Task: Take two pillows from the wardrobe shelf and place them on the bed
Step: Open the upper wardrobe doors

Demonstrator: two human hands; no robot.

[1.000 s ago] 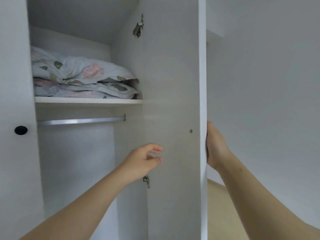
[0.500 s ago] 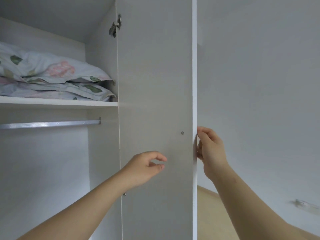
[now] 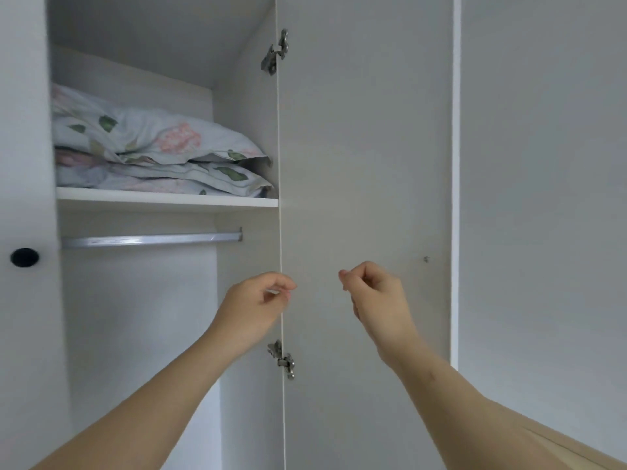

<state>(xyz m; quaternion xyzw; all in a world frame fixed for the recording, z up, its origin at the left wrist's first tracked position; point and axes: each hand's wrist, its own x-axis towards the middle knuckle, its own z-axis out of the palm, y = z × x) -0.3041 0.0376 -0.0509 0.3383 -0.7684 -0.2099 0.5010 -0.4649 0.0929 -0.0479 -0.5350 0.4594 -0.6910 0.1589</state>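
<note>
I see the two pale floral pillows [image 3: 159, 144] stacked one on the other on the white wardrobe shelf [image 3: 163, 200], in the upper compartment. Their cotton-looking cases are light blue-grey, printed with pink blossoms and green leaves; the open, rumpled ends face right, just beside the inner side panel. Under the shelf a silver metal hanging rail [image 3: 152, 239] runs across the compartment. My left hand [image 3: 254, 307] is raised below the shelf, at the hinged edge of the open white wardrobe door [image 3: 366, 164], fingers loosely curled, thumb and forefinger nearly meeting, holding nothing. My right hand [image 3: 376, 296] hangs in front of the door's inner face, fingers curled just as loosely and gripping nothing. Two metal hinges, the upper hinge [image 3: 276, 52] and the lower hinge [image 3: 283, 359], join door to carcass. At far left a round black knob [image 3: 24, 257] sits on a closed white door panel [image 3: 23, 130]. A plain white wall [image 3: 543, 164] fills the right side.
</note>
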